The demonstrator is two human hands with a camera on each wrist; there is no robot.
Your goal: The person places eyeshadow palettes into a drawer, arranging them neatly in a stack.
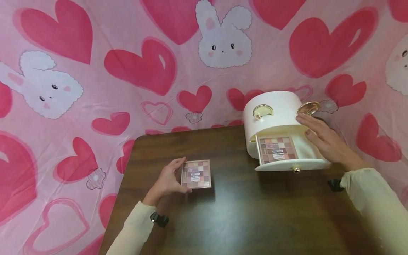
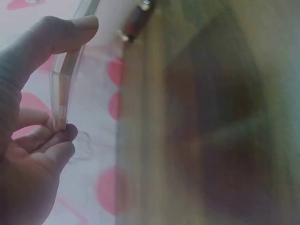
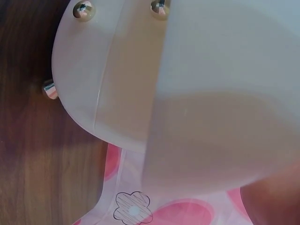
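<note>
My left hand (image 1: 167, 181) holds an eyeshadow palette (image 1: 196, 174) by its edges, thumb on the near side and fingers on the far side, above the table. The left wrist view shows the palette (image 2: 65, 79) edge-on between thumb and fingers. To the right stands a rounded white makeup organizer (image 1: 280, 106) with gold ear-like pieces. Its drawer (image 1: 294, 165) is pulled out, and a second eyeshadow palette (image 1: 277, 148) lies inside, on the left. My right hand (image 1: 329, 140) rests with extended fingers against the organizer's right side, near the gold ear (image 1: 308, 108).
A dark wooden table (image 1: 236, 212) lies beneath everything. Behind and beside it hangs a pink cloth (image 1: 127, 102) with hearts and rabbits. A gold knob (image 1: 296, 169) sticks out from the drawer front. In the right wrist view, gold ball feet (image 3: 84, 11) show on the organizer.
</note>
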